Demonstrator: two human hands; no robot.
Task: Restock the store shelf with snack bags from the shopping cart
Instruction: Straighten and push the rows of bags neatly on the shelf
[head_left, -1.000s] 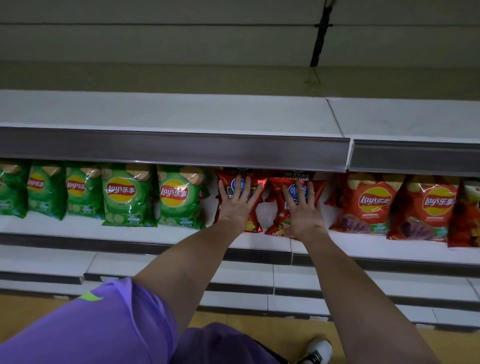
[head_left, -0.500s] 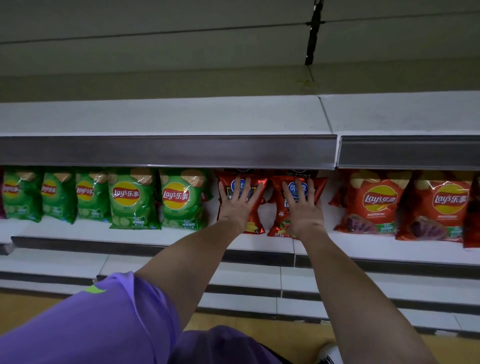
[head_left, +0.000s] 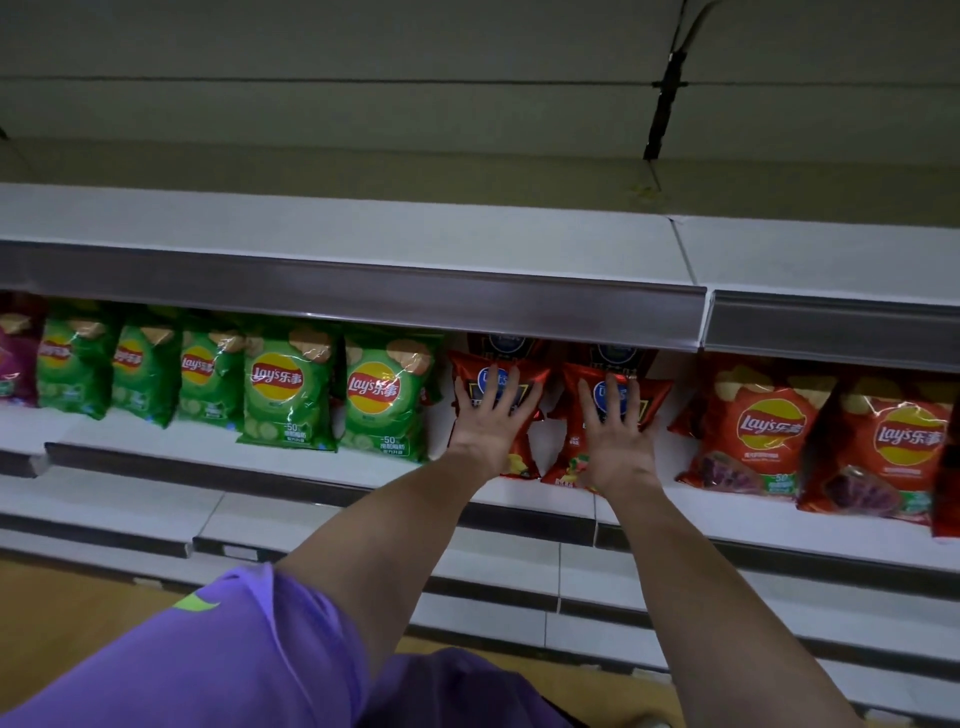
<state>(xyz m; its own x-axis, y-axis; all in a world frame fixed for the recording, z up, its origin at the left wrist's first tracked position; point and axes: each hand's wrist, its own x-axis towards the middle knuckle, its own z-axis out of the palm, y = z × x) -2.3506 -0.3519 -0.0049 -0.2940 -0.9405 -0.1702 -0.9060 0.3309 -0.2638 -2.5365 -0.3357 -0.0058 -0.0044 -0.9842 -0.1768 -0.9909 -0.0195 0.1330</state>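
— Now on the shelf (head_left: 519, 499): two red bags, left bag (head_left: 519, 371) and right bag (head_left: 649, 395), between green bags (head_left: 384, 400) and orange bags (head_left: 753, 421).

— Grip?

— None. Left hand (head_left: 491, 415) and right hand (head_left: 615, 436) pressed flat, fingers spread.

— Step?

— Seating, probably. Next: back to the cart, out of view.

"Lay's乐事" on green bags (head_left: 288, 387), orange bags (head_left: 756, 431); "-50%".
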